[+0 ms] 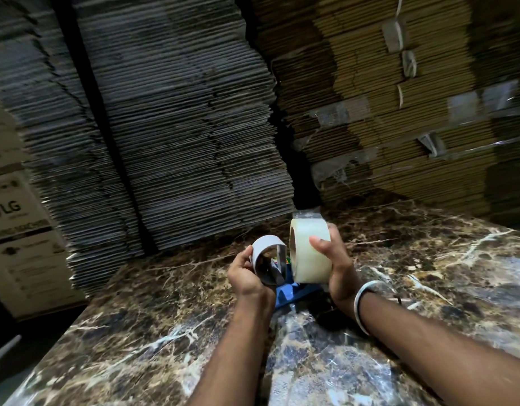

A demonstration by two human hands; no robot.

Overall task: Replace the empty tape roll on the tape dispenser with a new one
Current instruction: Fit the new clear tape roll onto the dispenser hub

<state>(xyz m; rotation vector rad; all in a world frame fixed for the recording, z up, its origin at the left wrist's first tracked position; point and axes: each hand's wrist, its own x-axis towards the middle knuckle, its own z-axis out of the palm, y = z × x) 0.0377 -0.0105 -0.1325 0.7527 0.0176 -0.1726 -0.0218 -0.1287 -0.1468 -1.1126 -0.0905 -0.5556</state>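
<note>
My left hand (247, 273) grips the empty tape roll (267, 257), a bare white-grey cardboard core squashed out of round. My right hand (336, 266) holds the new tape roll (311, 250), a full roll of clear tape standing on edge, with a short loose tab of tape sticking up at its top. The two rolls are side by side and almost touching, held a little above the marble counter (135, 332). Below and between my hands lies the blue tape dispenser (293, 291), mostly hidden by my wrists and the rolls.
Tall stacks of flattened cardboard (179, 127) rise right behind the counter, grey on the left and brown (384, 98) on the right. A white LG carton (15, 215) stands at the far left, beyond the counter's left edge. A bangle circles my right wrist.
</note>
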